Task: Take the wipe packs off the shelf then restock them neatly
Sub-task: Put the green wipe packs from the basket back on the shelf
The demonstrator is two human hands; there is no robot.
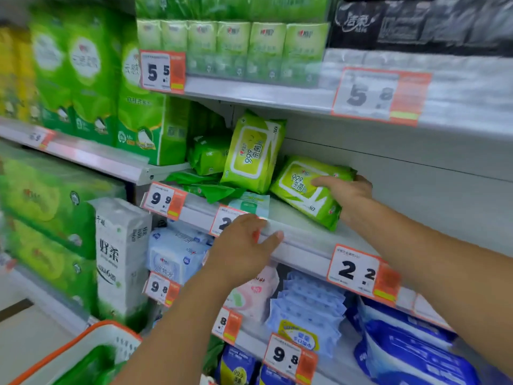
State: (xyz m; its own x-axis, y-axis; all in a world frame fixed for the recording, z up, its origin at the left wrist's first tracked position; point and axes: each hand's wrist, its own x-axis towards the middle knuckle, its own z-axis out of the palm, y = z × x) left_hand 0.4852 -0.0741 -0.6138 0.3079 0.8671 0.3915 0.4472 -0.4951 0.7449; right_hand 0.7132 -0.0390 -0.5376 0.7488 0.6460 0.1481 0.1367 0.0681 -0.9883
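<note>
A lime-green wipe pack (302, 190) lies tilted on the middle shelf (299, 218). My right hand (347, 190) grips its far right end, fingers on the top face. A second lime-green wipe pack (254, 154) stands upright just to its left. Behind and left of that one sit smaller dark green packs (208, 157), some lying flat (205, 187), and a pale green flat pack (251, 204). My left hand (244, 245) rests on the shelf's front rail, fingers straight, holding nothing.
An orange-rimmed white basket (83, 354) with green packs inside sits at bottom left. Blue and pink wipe packs (308, 309) fill the shelf below. Green tissue bundles (83, 79) stand to the left. Price tags (358, 270) hang along the rails. The shelf's right part is bare.
</note>
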